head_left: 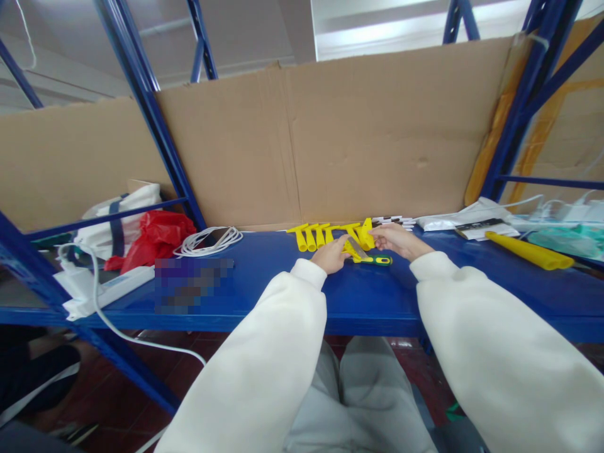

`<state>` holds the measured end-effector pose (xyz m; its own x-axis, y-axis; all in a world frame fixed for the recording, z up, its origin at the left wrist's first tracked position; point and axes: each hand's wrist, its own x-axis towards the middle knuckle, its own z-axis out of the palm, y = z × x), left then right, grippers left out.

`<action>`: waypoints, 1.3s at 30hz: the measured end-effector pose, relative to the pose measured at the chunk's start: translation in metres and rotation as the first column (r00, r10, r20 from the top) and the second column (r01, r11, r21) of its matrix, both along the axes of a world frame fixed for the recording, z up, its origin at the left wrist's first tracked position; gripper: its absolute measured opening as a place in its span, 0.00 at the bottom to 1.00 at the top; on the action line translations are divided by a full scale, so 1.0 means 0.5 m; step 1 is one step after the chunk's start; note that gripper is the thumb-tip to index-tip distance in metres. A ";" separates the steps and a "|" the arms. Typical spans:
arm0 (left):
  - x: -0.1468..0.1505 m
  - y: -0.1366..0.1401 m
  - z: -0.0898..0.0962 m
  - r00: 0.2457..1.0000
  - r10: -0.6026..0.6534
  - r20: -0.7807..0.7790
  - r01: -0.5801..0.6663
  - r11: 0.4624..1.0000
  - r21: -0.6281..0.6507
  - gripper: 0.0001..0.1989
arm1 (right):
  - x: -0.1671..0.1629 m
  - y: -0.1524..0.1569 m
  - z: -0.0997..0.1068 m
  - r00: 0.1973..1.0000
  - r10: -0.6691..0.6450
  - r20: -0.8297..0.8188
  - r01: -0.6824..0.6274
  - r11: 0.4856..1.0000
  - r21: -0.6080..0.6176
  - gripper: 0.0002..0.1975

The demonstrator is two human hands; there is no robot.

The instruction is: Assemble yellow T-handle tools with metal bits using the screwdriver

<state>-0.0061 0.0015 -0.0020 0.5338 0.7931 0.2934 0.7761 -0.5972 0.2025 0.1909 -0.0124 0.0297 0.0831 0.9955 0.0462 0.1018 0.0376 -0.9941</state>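
A row of yellow T-shaped plastic pieces (310, 239) lies along the back of the blue shelf. My left hand (331, 254) is at the row's front, its fingers closed at the grey blade of a scraper. The scraper's green-and-yellow handle (377, 260) points right, resting on or just over the shelf. Another yellow piece (366, 234), tilted at the row's right end, meets the fingertips of my right hand (396, 240). Those fingers are bent and appear to pinch its edge; their undersides are hidden.
Left on the blue shelf (283, 296) are a coiled white cable (212, 242), a red plastic bag (163, 236) and a white power strip (113, 289). To the right lie a yellow tapered object (528, 250) and white packets (465, 215). A cardboard panel (377, 138) stands behind.
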 end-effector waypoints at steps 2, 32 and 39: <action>0.000 -0.001 0.000 1.000 -0.001 0.006 0.001 1.000 -0.001 0.28 | 0.004 0.006 -0.007 0.999 0.029 0.018 -0.029 1.000 0.007 0.13; 0.007 -0.009 0.007 0.996 0.002 0.087 0.000 1.000 -0.018 0.27 | -0.037 0.008 -0.026 0.945 -0.074 0.318 0.011 0.980 0.197 0.17; 0.008 -0.014 0.010 0.996 0.001 0.092 0.000 1.000 -0.016 0.21 | -0.046 -0.003 -0.021 0.931 -0.097 0.353 0.023 0.978 0.208 0.14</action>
<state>-0.0023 -0.0053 0.0031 0.5047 0.7983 0.3285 0.7541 -0.5929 0.2824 0.1680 -0.0140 0.0193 0.0836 0.9568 0.2786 0.4587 0.2112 -0.8631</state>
